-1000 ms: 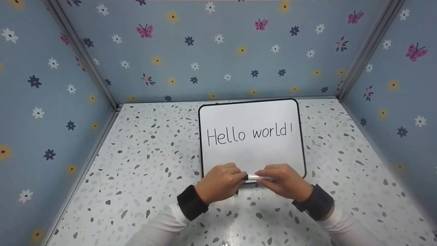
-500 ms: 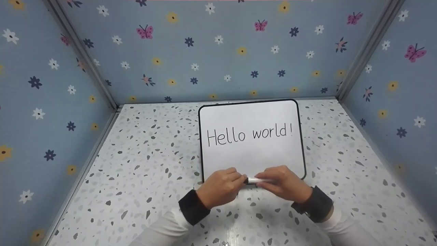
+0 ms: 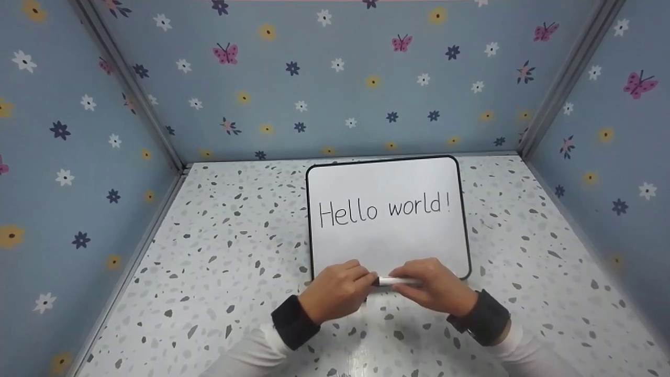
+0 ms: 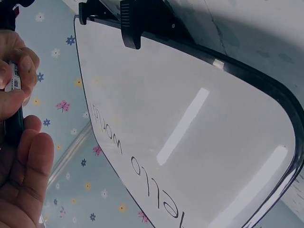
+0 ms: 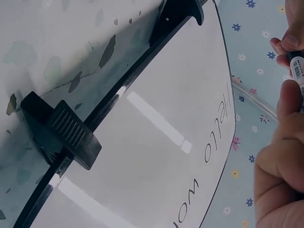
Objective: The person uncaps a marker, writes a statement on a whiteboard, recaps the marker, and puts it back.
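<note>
A white marker [image 3: 390, 281] with a black cap lies level between my two hands, over the near edge of a whiteboard [image 3: 387, 238]. My left hand [image 3: 337, 291] pinches the black cap [image 4: 14, 126]. The white, labelled barrel [image 5: 298, 69] is held between the thumb and fingers of my right hand [image 3: 437, 287]. "Hello world!" stands in thin black letters across the upper half of the board. In the head view my hands cover part of its bottom edge.
Black clips [image 5: 78, 135] grip the board's near edge, and another clip [image 4: 133, 23] shows in the left wrist view. The speckled table [image 3: 230, 251] is enclosed by flowered blue panels [image 3: 324, 78] at the back and both sides.
Both hands have come slightly toward me with the marker, lower against the board. Their hold on cap and barrel looks the same, and the writing is unaltered.
</note>
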The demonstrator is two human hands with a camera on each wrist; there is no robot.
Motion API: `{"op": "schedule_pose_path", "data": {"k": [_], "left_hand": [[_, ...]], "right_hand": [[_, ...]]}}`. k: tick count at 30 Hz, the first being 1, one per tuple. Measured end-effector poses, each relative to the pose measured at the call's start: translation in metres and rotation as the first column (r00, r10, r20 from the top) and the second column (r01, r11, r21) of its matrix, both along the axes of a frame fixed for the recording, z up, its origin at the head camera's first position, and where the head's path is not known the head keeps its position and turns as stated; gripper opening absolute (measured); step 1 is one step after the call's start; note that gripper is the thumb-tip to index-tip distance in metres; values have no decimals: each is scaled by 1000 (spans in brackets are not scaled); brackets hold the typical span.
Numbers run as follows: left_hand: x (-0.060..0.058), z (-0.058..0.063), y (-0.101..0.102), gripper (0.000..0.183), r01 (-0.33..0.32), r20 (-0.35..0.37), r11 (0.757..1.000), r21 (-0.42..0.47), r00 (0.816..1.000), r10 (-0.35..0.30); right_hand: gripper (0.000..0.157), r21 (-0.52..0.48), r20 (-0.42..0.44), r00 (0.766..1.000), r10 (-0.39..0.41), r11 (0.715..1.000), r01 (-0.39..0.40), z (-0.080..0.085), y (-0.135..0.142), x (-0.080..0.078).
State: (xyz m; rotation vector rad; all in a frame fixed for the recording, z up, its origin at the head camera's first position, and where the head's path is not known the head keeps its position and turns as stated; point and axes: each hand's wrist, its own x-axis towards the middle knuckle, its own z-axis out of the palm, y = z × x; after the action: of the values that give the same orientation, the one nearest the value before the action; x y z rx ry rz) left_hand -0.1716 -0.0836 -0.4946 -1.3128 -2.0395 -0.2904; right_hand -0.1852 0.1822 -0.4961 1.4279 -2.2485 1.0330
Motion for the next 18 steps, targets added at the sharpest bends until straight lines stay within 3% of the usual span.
{"op": "schedule_pose_path", "data": {"k": [4,9,13,18], "left_hand": [[0,-3,-1,20,-22,34,999,26,999,21],[0,-7,-5,26,-70,88,995,68,994,64],[-2,-8,-19,36,-169,158,979,119,976,149],[-6,-8,-43,44,-292,211,939,180,944,253]], "right_hand": [[19,53,-94,995,-44,997,49,0,-2,4],[17,77,-219,969,-114,988,134,-2,1,6],[20,18,-227,952,-207,976,217,-3,17,2],[23,-24,-200,923,-329,943,332,1,51,-4]]}}
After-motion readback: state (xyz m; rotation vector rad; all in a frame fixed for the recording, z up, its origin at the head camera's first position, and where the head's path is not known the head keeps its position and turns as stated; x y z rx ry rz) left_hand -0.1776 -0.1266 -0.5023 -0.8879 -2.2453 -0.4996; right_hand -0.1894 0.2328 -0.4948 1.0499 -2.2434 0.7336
